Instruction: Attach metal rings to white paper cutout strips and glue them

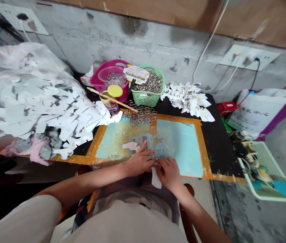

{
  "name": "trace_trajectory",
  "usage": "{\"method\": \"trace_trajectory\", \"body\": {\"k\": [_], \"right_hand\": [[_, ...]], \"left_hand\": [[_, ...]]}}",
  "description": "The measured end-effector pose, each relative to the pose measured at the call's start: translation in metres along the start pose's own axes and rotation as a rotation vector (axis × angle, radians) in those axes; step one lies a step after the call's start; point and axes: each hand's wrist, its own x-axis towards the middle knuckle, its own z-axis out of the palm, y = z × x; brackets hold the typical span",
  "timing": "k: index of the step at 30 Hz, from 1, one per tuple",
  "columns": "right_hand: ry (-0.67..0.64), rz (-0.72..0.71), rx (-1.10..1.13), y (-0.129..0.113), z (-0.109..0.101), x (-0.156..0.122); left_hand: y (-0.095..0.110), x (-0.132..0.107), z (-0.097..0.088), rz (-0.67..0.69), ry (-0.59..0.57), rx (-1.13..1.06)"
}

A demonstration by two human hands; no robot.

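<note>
Both my hands meet at the near edge of the work surface. My right hand [170, 172] pinches a white cut-out piece [156, 178], which hangs down over the edge towards my lap. The fingers of my left hand [140, 162] reach across to the same spot, closed around what looks like a small metal ring [155, 158]; the exact grip is partly hidden. Another white cut-out [131, 145] lies flat just beyond my left hand. Under and beyond my fingers is a printed patch [161, 152] on the light-blue surface [188, 148].
Loose metal rings [143, 116] lie before a green basket [149, 98] of metal pieces and a pink basket [98, 76]. A stick [125, 104] rests across a yellow-lidded can [111, 104]. White cut-outs heap at left [44, 98] and back right [187, 98]. A pale tray [269, 158] stands right.
</note>
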Motion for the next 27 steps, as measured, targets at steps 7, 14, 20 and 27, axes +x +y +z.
{"method": "trace_trajectory", "body": {"k": [7,14,20,27], "right_hand": [[0.01,-0.076,-0.189,-0.001,0.003,0.0],[-0.036,-0.139,-0.271,0.001,0.001,0.0],[-0.095,-0.242,-0.264,0.007,-0.003,-0.001],[-0.146,-0.279,-0.144,0.007,-0.021,-0.006]], "left_hand": [[-0.006,-0.005,0.003,0.012,-0.029,-0.007],[-0.009,-0.008,0.002,0.055,-0.031,0.007],[-0.006,-0.009,-0.002,0.117,-0.069,0.068],[0.003,-0.016,-0.01,0.095,-0.154,-0.005]]}}
